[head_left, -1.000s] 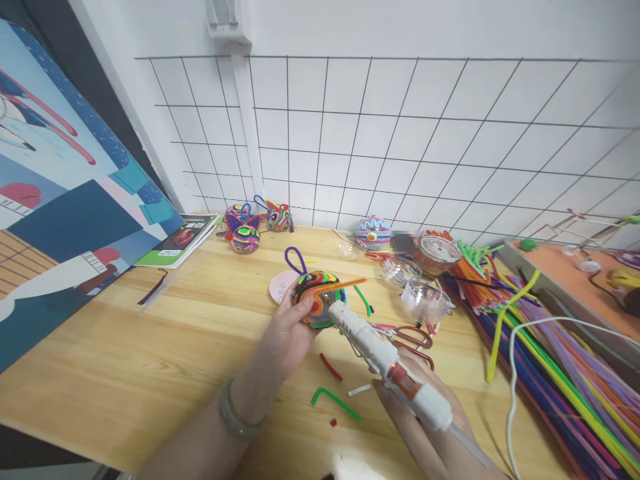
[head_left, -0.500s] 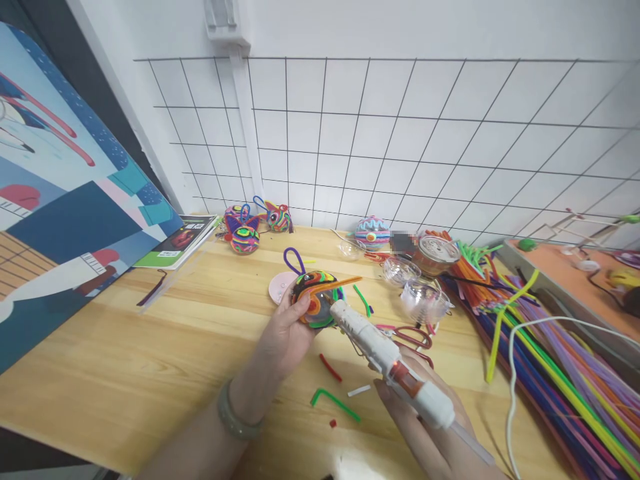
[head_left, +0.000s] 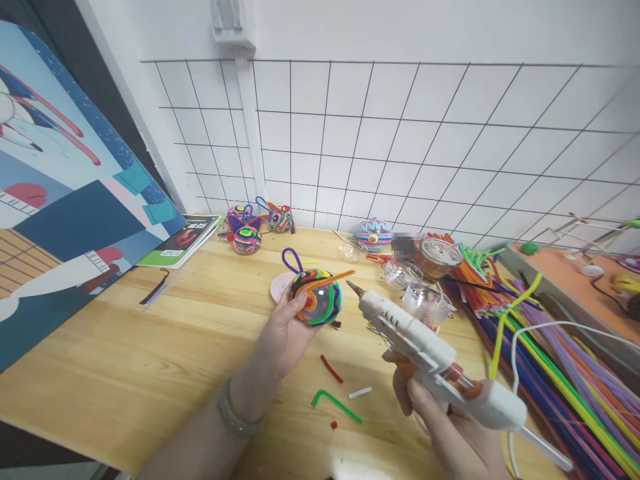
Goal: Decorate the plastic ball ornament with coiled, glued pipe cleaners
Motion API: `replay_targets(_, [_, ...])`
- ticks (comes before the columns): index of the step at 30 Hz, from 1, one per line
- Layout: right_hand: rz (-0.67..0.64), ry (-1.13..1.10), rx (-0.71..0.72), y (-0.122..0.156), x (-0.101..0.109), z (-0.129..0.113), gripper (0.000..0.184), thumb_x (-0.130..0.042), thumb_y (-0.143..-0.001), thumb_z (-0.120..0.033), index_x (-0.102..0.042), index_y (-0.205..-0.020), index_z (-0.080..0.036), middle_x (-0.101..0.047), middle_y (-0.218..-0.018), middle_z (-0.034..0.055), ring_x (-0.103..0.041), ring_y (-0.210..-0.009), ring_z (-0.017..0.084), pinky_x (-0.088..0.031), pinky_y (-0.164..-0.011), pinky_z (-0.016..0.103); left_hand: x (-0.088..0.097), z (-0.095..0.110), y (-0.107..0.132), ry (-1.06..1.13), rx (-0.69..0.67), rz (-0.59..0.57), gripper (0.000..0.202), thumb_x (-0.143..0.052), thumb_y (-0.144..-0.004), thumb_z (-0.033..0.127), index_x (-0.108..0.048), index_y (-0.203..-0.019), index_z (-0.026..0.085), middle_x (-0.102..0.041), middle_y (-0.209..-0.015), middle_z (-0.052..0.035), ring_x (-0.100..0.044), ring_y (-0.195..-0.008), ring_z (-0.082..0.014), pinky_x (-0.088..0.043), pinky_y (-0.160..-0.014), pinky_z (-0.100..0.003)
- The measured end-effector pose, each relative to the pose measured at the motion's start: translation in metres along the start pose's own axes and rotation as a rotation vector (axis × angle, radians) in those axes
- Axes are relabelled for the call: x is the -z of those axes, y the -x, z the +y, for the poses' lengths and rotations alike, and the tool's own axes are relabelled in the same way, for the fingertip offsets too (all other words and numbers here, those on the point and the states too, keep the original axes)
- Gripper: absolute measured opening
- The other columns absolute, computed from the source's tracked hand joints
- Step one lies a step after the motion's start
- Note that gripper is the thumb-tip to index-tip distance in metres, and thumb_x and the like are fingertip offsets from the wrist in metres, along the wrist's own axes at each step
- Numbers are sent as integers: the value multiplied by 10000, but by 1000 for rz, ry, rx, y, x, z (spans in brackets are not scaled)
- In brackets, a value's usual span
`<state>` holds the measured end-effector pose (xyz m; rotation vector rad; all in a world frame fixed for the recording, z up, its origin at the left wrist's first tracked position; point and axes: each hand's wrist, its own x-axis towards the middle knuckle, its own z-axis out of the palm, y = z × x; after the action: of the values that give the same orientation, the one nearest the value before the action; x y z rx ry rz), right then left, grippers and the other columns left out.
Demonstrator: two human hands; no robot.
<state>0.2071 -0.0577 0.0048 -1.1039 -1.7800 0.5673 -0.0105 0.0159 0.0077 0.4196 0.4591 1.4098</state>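
Observation:
My left hand [head_left: 287, 330] is closed around a clear ball ornament [head_left: 323, 303] covered in coloured pipe cleaners, with a purple loop on top. A loose end of orange pipe cleaner [head_left: 337, 277] sticks out from it to the right. Gripped in my right hand [head_left: 445, 427] is a white hot glue gun [head_left: 415, 330], with a clear glue stick poking out of its back. Its metal tip points up and left, a short gap away from the ball. Behind the ball, a pink round dish [head_left: 281, 287] is partly hidden.
Finished ornaments [head_left: 247, 237] stand at the back left, and a striped one [head_left: 374, 235] at the back middle. Clear half-shells [head_left: 425, 300] lie near a tin [head_left: 441, 253]. Pipe cleaners [head_left: 560, 373] fill the right side, crossed by a white cord [head_left: 514, 353]. Green scraps [head_left: 337, 403] lie in front.
The glue gun has pulled back to the right, away from the ball, and its tip now shows. My left hand and the ball have hardly moved; the scissors are now mostly hidden behind the gun.

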Motion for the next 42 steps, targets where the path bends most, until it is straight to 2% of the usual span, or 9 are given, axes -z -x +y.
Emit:
replay_targets(5, [141, -40, 28, -7, -3, -6, 205, -487, -943, -341, -586, -1083, -230, -575, -644, -7, -561, -537, 164, -510, -520, 258, -1, 5, 1, 15, -15, 2, 311, -620, -811, 165, -625, -1120, 200, -682, -1141, -81, -588, -1129, -251, -451, -976, -454])
replay_targets(9, [321, 12, -80, -16, -4, 6, 252, -480, -939, -392, -588, -1050, -194, -625, -822, 58, -592, -663, 189, -519, -580, 296, -6, 12, 1, 17, -47, 66, 263, -618, -813, 208, -647, -1074, 197, -670, -1179, -94, -515, -1233, -284, -444, -984, -475])
replay_targets(11, [265, 100, -84, -21, -6, 15, 236, -491, -935, -376, -588, -1034, -185, -650, -911, 84, -625, -776, 217, -534, -663, 323, -8, 18, 1, 24, -86, 82, 250, -622, -807, 221, -658, -1053, 206, -676, -1172, -86, -488, -1263, -294, -436, -992, -494])
replay_targets(14, [27, 278, -21, -25, -11, 25, 204, -482, -935, -308, -579, -1061, -180, -661, -956, 93, -638, -885, 241, -535, -782, 370, -10, 25, 2, 41, -150, 72, 272, -628, -804, 245, -660, -1072, 219, -673, -1188, -82, -461, -1290, -299, -429, -1003, -504])
replay_targets(17, [-220, 472, 42, -25, -21, 34, 268, -452, -920, -207, -550, -1165, -161, -642, -1055, 131, -644, -958, 258, -545, -808, 393, -10, 30, 2, 40, -188, 60, 271, -622, -812, 265, -660, -1079, 237, -666, -1209, -79, -454, -1294, -302, -431, -996, -513])
replay_targets(19, [-297, 602, 83, -22, -29, 41, 306, -446, -906, -167, -542, -1196, -140, -625, -1097, 162, -648, -988, 281, -555, -803, 412, -9, 30, 2, 33, -190, 67, 261, -609, -821, 266, -663, -1074, 241, -669, -1201, -76, -477, -1269, -301, -440, -982, -516])
replay_targets(34, [-284, 785, 139, -24, -66, 59, 363, -485, -904, -123, -523, -1256, -44, -630, -1020, 185, -664, -829, 277, -572, -711, 393, -11, 16, 6, 53, -87, 41, 239, -630, -802, 199, -657, -1040, 211, -696, -1117, -66, -572, -1145, -264, -426, -987, -486])
replay_targets(39, [-242, 780, 171, -26, -55, 50, 330, -556, -895, -256, -582, -1186, -103, -626, -1123, 196, -619, -950, 348, -534, -792, 497, -10, 11, 7, 51, -77, -6, 268, -663, -781, 195, -629, -1047, 196, -694, -1090, -71, -614, -1066, -241, -472, -927, -437])
replay_targets(42, [-111, 594, 155, -29, -39, 34, 320, -544, -917, -324, -561, -1183, -147, -612, -1152, 175, -589, -1037, 331, -506, -855, 496, -11, 5, 9, 10, -63, -59, 327, -682, -764, 186, -606, -1082, 196, -696, -1058, -70, -635, -1018, -225, -493, -888, -385])
